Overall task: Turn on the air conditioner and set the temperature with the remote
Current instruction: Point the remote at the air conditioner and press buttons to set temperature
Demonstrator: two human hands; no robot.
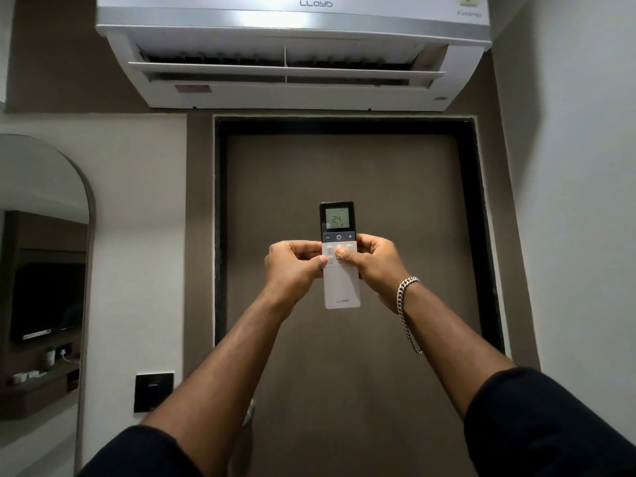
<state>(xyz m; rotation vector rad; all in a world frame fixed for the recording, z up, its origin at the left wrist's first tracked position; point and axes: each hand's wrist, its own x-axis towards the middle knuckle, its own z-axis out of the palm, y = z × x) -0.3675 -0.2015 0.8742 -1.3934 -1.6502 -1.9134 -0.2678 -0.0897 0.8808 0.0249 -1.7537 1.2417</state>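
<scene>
A white wall air conditioner [292, 94] hangs at the top of the head view, its front flaps open. Below it I hold a white remote [342, 287] upright in both hands, in front of the door. Its black top has a lit screen reading 24, with minus, power and plus keys under it. My left hand [292, 266] grips the remote's left edge, thumb near a lower button. My right hand [373, 261] grips the right edge, its thumb resting on the white buttons under the power key. A silver chain bracelet [406, 304] hangs on my right wrist.
A brown door [344, 173] in a black frame fills the middle, its handle [248, 413] low beside my left forearm. A black switch plate [153, 392] sits on the wall to the left. An arched mirror [41, 270] at far left reflects a TV and shelves.
</scene>
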